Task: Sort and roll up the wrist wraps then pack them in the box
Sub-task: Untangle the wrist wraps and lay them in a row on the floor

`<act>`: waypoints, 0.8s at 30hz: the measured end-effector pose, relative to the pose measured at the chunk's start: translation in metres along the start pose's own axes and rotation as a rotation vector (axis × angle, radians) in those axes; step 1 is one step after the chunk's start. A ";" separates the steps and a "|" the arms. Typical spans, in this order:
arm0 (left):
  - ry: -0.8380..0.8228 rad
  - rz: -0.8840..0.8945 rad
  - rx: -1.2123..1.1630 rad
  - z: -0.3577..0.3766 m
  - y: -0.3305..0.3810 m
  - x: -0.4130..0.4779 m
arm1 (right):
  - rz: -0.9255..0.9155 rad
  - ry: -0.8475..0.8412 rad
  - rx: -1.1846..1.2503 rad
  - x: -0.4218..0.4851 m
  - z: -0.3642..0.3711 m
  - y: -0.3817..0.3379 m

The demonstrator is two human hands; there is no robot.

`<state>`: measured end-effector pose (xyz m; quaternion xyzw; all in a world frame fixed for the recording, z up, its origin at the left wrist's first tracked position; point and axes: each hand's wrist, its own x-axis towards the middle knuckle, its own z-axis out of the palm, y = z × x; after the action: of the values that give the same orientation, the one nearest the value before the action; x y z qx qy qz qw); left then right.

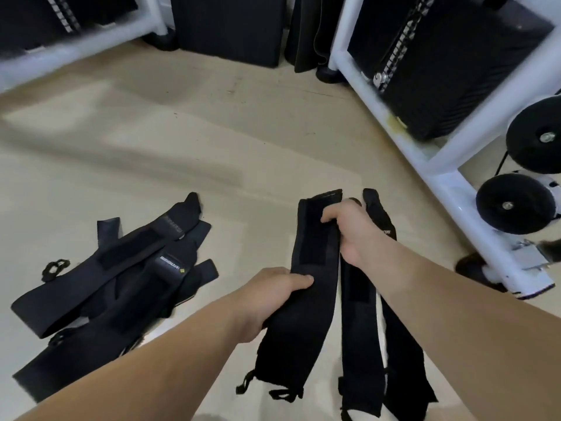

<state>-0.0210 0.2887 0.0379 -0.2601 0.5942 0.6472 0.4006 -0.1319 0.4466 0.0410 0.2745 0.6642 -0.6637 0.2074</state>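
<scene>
**Both Hands on One Black Wrap**

The person's left hand (273,294) gripped a long black fabric wrist wrap (312,262) at its middle, with the thumb pressed on top and the fingers curled underneath. The right hand (349,229) held the same wrap nearer its far end, fingers curled over its edge. The wrap ran between the two hands and trailed down toward the camera, ending in a small black thumb loop (244,385).

Just right of it, two more black wraps (359,323) stretched under the right forearm. One of them reached past the right hand's knuckles; whether that hand also held it could not be told.

On the pale beige floor (197,141) to the left, well apart from the hands, a loose pile of black wrist wraps (121,284) lay crossed over one another, one showing a white-lettered label.

A white tubular frame (425,156) carrying a black ribbed case (440,71) and black round wheels (513,205) stood at the right.
</scene>
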 end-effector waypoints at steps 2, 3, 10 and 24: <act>-0.039 -0.038 -0.048 -0.002 0.001 0.018 | -0.015 0.000 0.062 0.022 0.004 -0.005; -0.064 -0.048 -0.080 -0.002 0.000 0.027 | -0.013 0.001 0.096 0.032 0.003 -0.010; -0.019 -0.066 -0.101 0.010 -0.018 0.066 | 0.090 0.031 -0.005 0.084 -0.014 0.006; 0.219 -0.004 0.160 0.021 -0.083 0.084 | 0.389 0.072 -0.352 0.006 -0.031 0.156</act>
<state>0.0048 0.3244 -0.0732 -0.2975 0.6836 0.5645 0.3542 -0.0339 0.4731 -0.0811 0.3801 0.7111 -0.4755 0.3518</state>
